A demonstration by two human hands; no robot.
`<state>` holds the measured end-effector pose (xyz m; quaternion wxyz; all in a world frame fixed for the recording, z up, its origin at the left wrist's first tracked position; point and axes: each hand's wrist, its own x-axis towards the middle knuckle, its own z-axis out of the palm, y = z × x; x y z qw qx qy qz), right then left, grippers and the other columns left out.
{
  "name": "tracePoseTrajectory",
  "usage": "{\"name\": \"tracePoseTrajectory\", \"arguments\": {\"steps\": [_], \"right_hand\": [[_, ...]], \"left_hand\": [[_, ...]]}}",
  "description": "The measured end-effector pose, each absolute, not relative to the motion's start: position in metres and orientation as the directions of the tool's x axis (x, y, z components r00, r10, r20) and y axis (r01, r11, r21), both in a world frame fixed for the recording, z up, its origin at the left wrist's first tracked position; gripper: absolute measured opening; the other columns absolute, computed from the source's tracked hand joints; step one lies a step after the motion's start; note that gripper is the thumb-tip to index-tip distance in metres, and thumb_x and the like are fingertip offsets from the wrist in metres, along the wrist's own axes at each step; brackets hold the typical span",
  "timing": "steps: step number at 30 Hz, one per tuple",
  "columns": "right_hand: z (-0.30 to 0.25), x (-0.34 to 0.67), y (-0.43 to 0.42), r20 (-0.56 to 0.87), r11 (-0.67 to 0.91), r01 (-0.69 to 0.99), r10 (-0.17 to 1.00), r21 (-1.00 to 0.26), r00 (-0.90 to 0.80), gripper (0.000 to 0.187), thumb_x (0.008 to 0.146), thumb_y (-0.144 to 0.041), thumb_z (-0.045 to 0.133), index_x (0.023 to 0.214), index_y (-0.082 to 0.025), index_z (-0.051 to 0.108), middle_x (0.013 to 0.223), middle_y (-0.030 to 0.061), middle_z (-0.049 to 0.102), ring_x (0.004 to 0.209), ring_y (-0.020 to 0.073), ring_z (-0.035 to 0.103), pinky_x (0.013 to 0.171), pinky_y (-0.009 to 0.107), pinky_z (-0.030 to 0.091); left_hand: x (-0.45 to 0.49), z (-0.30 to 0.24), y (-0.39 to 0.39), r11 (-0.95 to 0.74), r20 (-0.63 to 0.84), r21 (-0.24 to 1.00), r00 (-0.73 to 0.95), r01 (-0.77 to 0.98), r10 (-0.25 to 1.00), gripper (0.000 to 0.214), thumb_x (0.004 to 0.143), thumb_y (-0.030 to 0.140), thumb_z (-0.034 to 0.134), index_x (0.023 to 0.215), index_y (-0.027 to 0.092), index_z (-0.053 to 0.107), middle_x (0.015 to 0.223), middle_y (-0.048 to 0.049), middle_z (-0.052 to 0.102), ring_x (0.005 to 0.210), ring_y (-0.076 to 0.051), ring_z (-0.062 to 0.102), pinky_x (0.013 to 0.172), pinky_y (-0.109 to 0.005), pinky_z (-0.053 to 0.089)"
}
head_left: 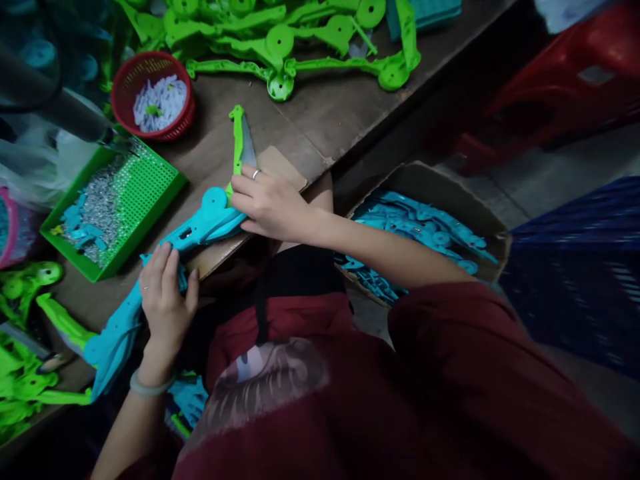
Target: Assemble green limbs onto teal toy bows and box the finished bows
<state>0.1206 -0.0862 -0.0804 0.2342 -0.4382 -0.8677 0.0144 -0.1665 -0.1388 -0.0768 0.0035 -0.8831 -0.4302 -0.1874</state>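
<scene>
Maroon shirt (360, 400) nearest, blue piece (200, 227) slants lengthwise up-right.

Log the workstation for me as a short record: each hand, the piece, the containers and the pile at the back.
Left hand: fingers over the long blue part; grip unclear
Right hand: at the blue part's other end, fingers beside a green strip
Red basket: small whitish pieces
Green tray: small shiny bits and blue pieces
Cardboard box: blue parts; below table level
Back pile: green parts
</scene>
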Motion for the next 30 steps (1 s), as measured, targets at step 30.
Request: {"name": "tracePoseTrajectory", "arguments": {"steps": [30], "right_hand": [[-0.080, 0.141, -0.057, 0.322, 0.684, 0.635, 0.730, -0.359, -0.603, 0.018, 0.096, -0.026, 0.047, 0.105, -0.016, 0.059, 0.107, 0.0047, 0.063, 0.110, 0.0218, 0.056, 0.094, 0.045, 0.046]], "left_hand": [[-0.179, -0.063, -0.133, -0.654, 0.181, 0.179, 0.629, 0.735, 0.756, 0.074, 0.089, 0.017, 0.063, 0.154, 0.024, 0.028, 0.152, -0.0173, 0.041, 0.141, -0.033, 0.040, 0.115, -0.057, 0.038]]}}
